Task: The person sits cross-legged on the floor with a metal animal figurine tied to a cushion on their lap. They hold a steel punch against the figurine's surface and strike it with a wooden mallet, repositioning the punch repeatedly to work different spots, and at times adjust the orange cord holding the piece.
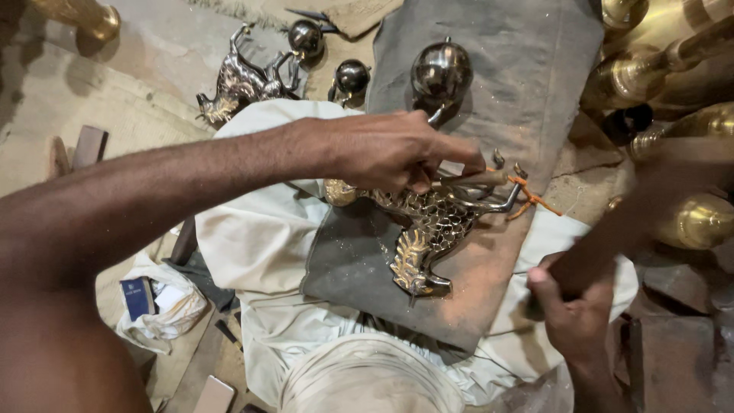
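Brass bird figure [428, 237], pierced scale pattern, gold-tipped feathers

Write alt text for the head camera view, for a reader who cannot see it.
Seen from above, a person's left hand presses a wooden-handled tool onto a brass bird figurine lying on a grey cloth across their lap. The right hand rests fisted at the cloth's edge. Similar brass figurines, round metal balls and brass vessels lie around.
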The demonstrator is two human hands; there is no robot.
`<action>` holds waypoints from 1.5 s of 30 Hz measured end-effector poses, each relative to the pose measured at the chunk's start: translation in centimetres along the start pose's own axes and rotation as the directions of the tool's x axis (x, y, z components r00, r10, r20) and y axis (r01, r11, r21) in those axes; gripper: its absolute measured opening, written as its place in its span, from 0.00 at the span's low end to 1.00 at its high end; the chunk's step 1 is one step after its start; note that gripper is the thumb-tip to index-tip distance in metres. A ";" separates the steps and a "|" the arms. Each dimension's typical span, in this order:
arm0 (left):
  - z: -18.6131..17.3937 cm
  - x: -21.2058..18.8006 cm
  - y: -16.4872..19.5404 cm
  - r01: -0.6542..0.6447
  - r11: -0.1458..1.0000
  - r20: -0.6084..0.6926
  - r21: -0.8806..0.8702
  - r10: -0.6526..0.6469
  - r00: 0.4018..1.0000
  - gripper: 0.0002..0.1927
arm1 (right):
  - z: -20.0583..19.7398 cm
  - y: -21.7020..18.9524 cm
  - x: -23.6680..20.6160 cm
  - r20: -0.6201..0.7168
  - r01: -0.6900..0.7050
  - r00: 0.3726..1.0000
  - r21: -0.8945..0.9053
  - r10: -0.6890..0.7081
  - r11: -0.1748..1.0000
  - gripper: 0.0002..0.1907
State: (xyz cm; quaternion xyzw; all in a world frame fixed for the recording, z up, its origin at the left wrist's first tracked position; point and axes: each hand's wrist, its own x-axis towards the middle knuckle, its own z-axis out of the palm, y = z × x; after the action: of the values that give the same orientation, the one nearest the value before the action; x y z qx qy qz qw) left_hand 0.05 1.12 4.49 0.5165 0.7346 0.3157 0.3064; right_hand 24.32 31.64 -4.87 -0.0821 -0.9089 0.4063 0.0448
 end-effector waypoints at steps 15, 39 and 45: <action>-1.3 1.5 0.5 -0.108 0.991 0.179 0.073 0.093 0.979 0.30 | 5.0 1.1 -5.3 -0.260 -0.003 0.964 0.224 0.062 0.975 0.33; 0.4 -0.4 -2.9 0.059 0.998 -0.106 -0.001 -0.058 0.993 0.26 | -1.7 0.1 3.5 0.101 0.102 0.990 -0.005 -0.100 0.995 0.30; 0.7 -0.7 -2.6 -0.032 0.999 -0.330 -0.028 0.021 0.944 0.30 | -3.0 0.0 7.0 0.088 0.036 0.996 -0.062 -0.031 0.997 0.31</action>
State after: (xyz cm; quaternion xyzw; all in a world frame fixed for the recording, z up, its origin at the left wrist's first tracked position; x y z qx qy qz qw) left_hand -0.67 -0.17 2.17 0.4612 0.7632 0.4138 0.1832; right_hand 17.91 35.14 -2.72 -0.0505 -0.9237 0.3796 0.0095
